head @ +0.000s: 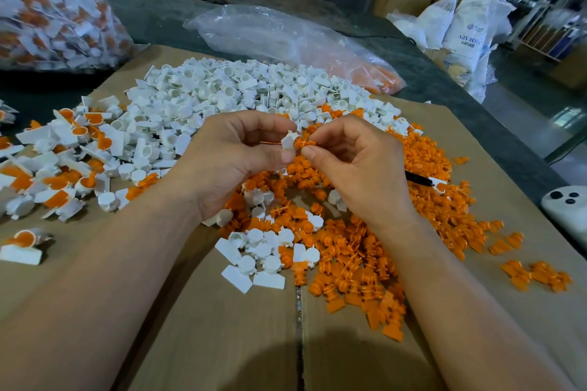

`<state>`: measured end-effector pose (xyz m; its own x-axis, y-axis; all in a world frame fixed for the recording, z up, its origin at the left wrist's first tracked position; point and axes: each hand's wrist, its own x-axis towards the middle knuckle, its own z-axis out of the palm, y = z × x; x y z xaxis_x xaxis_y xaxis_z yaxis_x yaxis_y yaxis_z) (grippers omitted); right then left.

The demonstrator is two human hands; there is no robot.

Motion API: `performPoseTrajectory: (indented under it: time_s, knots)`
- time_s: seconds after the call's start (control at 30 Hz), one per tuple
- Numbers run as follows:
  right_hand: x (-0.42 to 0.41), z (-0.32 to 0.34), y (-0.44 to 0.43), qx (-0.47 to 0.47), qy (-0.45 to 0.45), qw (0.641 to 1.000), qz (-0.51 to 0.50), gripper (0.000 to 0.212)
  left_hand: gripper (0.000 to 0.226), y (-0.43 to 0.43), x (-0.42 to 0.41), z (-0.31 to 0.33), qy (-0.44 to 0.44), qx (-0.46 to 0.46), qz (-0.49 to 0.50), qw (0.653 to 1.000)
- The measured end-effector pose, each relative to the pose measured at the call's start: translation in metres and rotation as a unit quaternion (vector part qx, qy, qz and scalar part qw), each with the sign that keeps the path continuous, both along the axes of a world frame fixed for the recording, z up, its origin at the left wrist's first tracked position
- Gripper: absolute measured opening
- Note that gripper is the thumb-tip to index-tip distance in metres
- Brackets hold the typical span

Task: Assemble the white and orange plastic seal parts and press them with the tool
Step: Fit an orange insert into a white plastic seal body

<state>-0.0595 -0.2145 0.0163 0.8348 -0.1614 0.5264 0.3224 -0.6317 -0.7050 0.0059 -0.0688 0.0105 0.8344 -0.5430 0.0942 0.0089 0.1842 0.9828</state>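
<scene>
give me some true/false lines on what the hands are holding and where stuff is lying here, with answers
1. The left hand pinches a white part. True.
2. The right hand pinches an orange part. True.
3. The parts lie on a bare metal table. False: they lie on brown cardboard.
4. Assembled white-and-orange seals lie to the person's left. True.
5. The right hand grips the slim black tool. False: it lies among loose orange parts, just beyond that hand.

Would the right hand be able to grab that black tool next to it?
Probably yes: the black tool lies in the open just beside the right hand, though that hand is busy pinching an orange part.
</scene>
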Motion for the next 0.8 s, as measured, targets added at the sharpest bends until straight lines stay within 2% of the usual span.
performPoseTrajectory:
  time_s: [0.27, 0.6, 0.8]
  knots:
    - [-0.0011, -0.0003, 0.0019, 0.002, -0.006, 1.0, -0.015, 0.027, 0.034, -0.0005, 0.0002, -0.0006, -0.007, 0.0, 0.005, 1.0]
    - [-0.0027, 0.0018, 0.0031, -0.003, -0.002, 1.0, -0.015, 0.028, 0.028, -0.004, -0.0056, 0.0004, -0.102, 0.042, 0.054, 0.992]
    - [-0.0034, 0.0032, 0.0031, 0.0, 0.018, 1.0, 0.002, 0.028, 0.031, -0.0038, -0.0054, 0.0006, -0.106, 0.042, 0.066, 0.991]
